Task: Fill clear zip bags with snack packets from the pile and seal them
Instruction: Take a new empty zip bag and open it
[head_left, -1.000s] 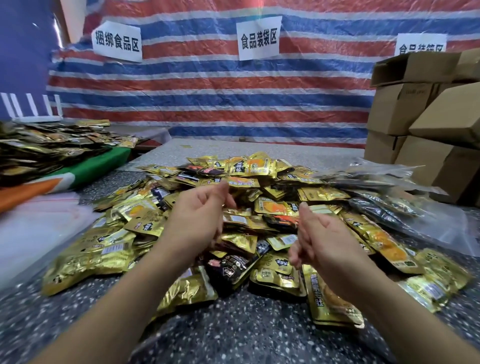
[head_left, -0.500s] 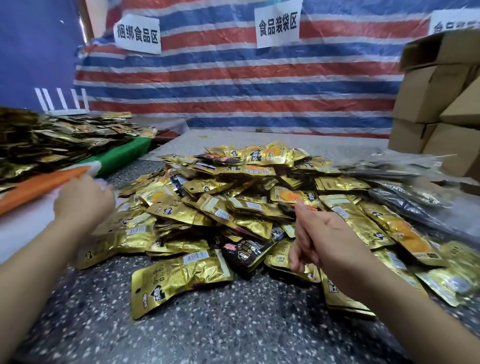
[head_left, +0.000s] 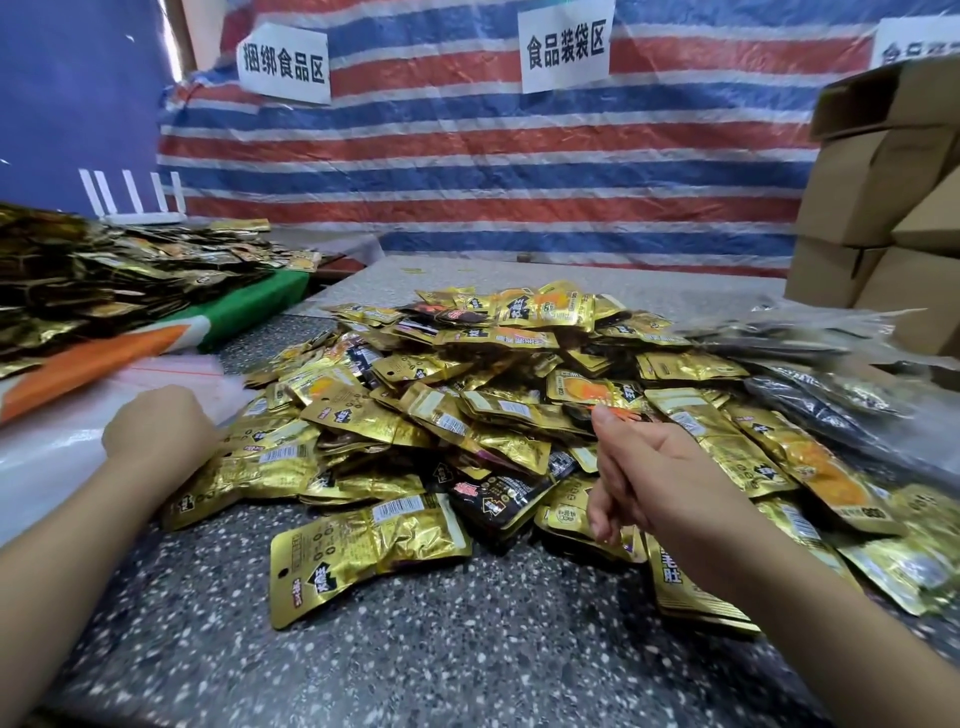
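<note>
Gold foil packets lie heaped in a pile (head_left: 493, 405) on the speckled table (head_left: 363, 649) straight ahead of me, a few black ones mixed in and one gold packet (head_left: 363, 551) lying apart at the near edge. My left hand (head_left: 158, 431) is out at the left, over the stack of clear zip bags (head_left: 62, 447); its fingers curl under, but I cannot tell whether they have caught a bag yet. My right hand (head_left: 649, 467) hovers over the middle of the pile, fingers loosely bent, holding nothing that I can see. Filled bags (head_left: 831, 395) lie at the right, beside the cardboard boxes (head_left: 883, 208).

I judge the packets light, crinkly and slick, apt to slide off one another, so I would pinch each by its flat sealed edge or scoop several at once. The zip bag looks thin and limp; it is best taken by the mouth, near the red zip line, and held open while the packets go in.
</note>
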